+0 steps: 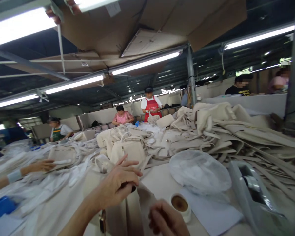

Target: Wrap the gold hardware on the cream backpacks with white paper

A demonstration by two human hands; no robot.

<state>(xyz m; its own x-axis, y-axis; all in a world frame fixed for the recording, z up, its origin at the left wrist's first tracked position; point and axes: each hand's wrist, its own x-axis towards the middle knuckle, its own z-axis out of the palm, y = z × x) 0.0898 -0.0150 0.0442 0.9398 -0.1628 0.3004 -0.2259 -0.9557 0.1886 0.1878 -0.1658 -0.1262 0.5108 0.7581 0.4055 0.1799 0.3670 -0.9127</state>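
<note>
My left hand [119, 183] is over a cream bag [110, 214] lying in front of me, its fingers stretched out and apart. A small dark spot shows by its thumb; I cannot make out what it is. A metal clasp [102, 222] sits on the bag below my wrist. My right hand [167, 218] is lower and to the right, blurred, its fingers curled in. Whatever they may hold is hidden. Just beyond it stands a round white tub [181, 205] with brown contents. Ahead of my left hand, a finished-looking cream backpack [127, 149] stands upright.
A tape dispenser [253, 193], a clear plastic bag [200, 172] and white paper [211, 211] lie to the right. Cream bag pieces [226, 134] are heaped behind. At left, a co-worker's hand [39, 166] reaches in near a blue box [2, 208]. Several people work beyond.
</note>
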